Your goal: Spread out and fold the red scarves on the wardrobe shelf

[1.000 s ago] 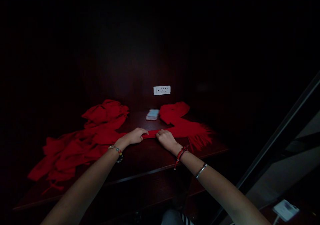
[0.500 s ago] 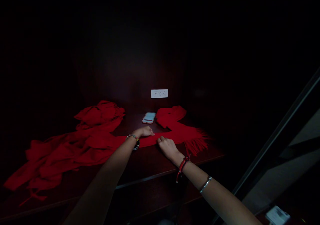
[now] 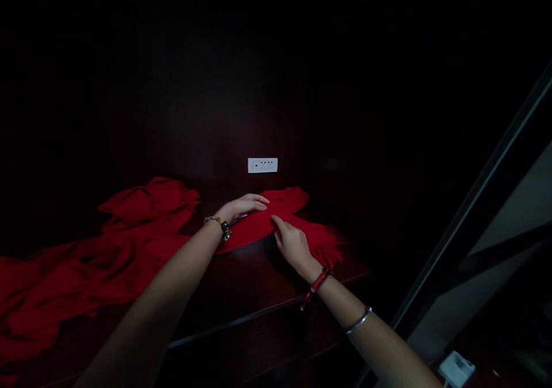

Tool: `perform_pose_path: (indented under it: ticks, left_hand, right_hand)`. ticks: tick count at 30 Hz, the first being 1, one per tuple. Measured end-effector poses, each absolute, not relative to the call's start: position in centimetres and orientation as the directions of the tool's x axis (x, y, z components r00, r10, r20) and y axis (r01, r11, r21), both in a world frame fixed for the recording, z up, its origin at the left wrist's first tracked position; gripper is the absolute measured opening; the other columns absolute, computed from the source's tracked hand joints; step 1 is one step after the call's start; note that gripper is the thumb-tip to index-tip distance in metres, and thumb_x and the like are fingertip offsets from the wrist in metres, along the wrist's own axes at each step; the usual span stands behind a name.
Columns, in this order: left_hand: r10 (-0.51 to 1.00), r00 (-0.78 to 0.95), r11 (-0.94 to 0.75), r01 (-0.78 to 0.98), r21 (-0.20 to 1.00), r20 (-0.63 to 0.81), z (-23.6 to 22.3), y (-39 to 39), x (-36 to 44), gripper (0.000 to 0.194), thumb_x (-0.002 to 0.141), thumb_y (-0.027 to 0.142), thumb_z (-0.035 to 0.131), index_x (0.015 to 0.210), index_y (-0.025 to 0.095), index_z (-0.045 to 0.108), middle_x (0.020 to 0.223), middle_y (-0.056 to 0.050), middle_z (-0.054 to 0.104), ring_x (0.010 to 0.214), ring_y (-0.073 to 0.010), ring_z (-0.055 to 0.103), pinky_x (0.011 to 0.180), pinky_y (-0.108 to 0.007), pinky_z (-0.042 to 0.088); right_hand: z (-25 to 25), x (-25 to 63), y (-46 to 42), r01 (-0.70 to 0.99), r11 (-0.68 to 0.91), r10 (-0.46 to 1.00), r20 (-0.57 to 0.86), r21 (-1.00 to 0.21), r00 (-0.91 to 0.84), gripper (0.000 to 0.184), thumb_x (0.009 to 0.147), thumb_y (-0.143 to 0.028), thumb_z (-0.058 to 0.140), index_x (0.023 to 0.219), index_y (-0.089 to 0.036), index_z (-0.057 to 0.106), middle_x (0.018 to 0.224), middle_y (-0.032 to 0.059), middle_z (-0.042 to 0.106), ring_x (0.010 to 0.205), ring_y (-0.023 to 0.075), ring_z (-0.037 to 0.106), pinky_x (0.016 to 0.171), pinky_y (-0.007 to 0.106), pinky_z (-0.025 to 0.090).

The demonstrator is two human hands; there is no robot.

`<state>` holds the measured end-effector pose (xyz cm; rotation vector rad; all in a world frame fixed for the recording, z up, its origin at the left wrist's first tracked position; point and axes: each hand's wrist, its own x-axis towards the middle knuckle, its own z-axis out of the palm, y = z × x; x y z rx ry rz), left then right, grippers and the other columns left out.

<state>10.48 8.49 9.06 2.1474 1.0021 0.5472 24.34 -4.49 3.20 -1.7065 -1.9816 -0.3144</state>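
Dark red-brown wall point(image 3: 202, 129) stands behind our bench point(image 3: 241, 287), with a white socket plate point(image 3: 263, 165) set in it. The bench's near edge slants across below our arms, and wood shows between it and the red cloth point(image 3: 254, 229) in the middle. From there the cloth reaches right to a fringed end beside our right hand point(image 3: 295, 243), with a folded part at the far right. Crumpled red folds point(image 3: 95, 267) spread to the left, while a bunched red heap point(image 3: 150, 201) sits farther back there; we cannot tell how many pieces there are.

Our left hand point(image 3: 245, 205) lies over the cloth's far side, its grip apart, fingers stretched right. Our right hand is at the cloth's near side, index finger reaching over it; whether its grip pinches any fabric, we cannot tell. At the near right, past a slanting dark frame point(image 3: 470, 215), we see a white object point(image 3: 457, 369), its dark marking too blurred to read.
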Motion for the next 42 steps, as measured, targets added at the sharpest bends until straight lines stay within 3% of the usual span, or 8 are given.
perform_pose_path:
  ticks: [4,9,12,19,25,34,38,42]
  left_hand:
    - [0.782,0.614,-0.370,0.314,0.874,0.111,11.4,8.3,15.1,0.033,0.070,0.015,0.054,0.103,0.013,0.057,0.086,-0.005,0.063,0.069,-0.0109,0.056,0.062,-0.021,0.043]
    - [0.771,0.627,-0.337,0.251,0.907,0.113,11.3,8.0,21.7,0.031,0.069,0.009,0.054,0.099,0.012,0.059,0.077,-0.005,0.063,0.064,-0.0112,0.056,0.059,-0.021,0.043]
    - [0.773,0.624,-0.415,0.365,0.833,0.112,9.8,8.4,25.1,0.030,0.071,0.011,0.053,0.099,0.012,0.059,0.077,-0.004,0.063,0.065,-0.0115,0.056,0.058,-0.020,0.043]
    - [0.747,0.660,-0.509,0.485,0.711,0.085,4.7,10.4,29.9,0.035,0.066,0.004,0.052,0.099,0.012,0.059,0.091,-0.005,0.064,0.079,-0.0129,0.058,0.067,-0.019,0.044]
    - [0.715,0.694,-0.603,0.550,0.579,0.085,1.6,10.6,30.1,0.042,0.062,0.003,0.057,0.103,0.012,0.058,0.106,-0.007,0.060,0.093,-0.0158,0.056,0.080,-0.021,0.042]
    - [0.650,0.703,-0.750,0.532,0.393,0.290,3.8,8.9,26.3,0.041,0.072,0.014,0.054,0.112,0.011,0.051,0.115,-0.012,0.051,0.107,-0.0205,0.045,0.093,-0.029,0.034]
    - [0.547,0.779,-0.837,0.506,0.208,0.306,1.8,6.8,23.1,0.039,0.081,0.032,0.045,0.117,0.015,0.047,0.120,-0.012,0.046,0.111,-0.0216,0.042,0.093,-0.035,0.033]
    - [0.529,0.767,-0.832,0.554,0.043,0.363,-0.7,3.6,20.2,0.044,0.084,0.039,0.039,0.124,0.021,0.038,0.135,-0.011,0.028,0.123,-0.0252,0.026,0.096,-0.042,0.028]
  right_hand:
    - [5.6,28.2,-4.4,0.918,0.243,0.809,0.588,-0.314,-0.013,0.046,0.080,-0.015,0.036,0.126,-0.020,0.036,0.101,0.0073,0.061,0.084,0.0157,0.058,0.075,0.024,0.042]
    - [5.5,34.4,-4.1,0.872,0.251,0.798,0.600,-0.420,0.059,0.047,0.076,-0.009,0.037,0.122,-0.019,0.042,0.090,0.0056,0.064,0.072,0.0131,0.059,0.070,0.023,0.043]
    - [4.0,37.4,-4.1,0.902,0.135,0.830,0.544,-0.409,0.122,0.047,0.076,-0.009,0.037,0.122,-0.020,0.043,0.090,0.0063,0.064,0.075,0.0135,0.059,0.070,0.022,0.042]
    - [-0.5,40.2,-3.3,0.966,-0.142,0.884,0.412,-0.217,0.222,0.044,0.079,-0.011,0.036,0.121,-0.022,0.044,0.095,0.0087,0.061,0.082,0.0164,0.059,0.068,0.023,0.041]
    - [-1.8,40.0,-2.8,0.988,-0.115,0.890,0.431,-0.101,0.148,0.041,0.079,-0.011,0.036,0.117,-0.023,0.048,0.101,0.0086,0.056,0.085,0.0163,0.056,0.065,0.022,0.041]
    - [-1.0,40.9,-3.3,0.997,-0.080,0.853,0.515,-0.018,0.078,0.034,0.082,-0.013,0.035,0.110,-0.020,0.053,0.092,0.0066,0.058,0.084,0.0150,0.053,0.069,0.021,0.039]
    - [-2.0,41.1,-3.4,0.992,-0.123,0.897,0.429,0.018,0.104,0.032,0.081,-0.012,0.037,0.107,-0.020,0.055,0.092,0.0067,0.059,0.082,0.0155,0.054,0.066,0.022,0.039]
    - [-2.5,40.9,-3.6,0.991,-0.132,0.919,0.378,0.022,0.114,0.035,0.079,-0.009,0.038,0.107,-0.020,0.056,0.095,0.0075,0.059,0.086,0.0166,0.053,0.066,0.022,0.039]
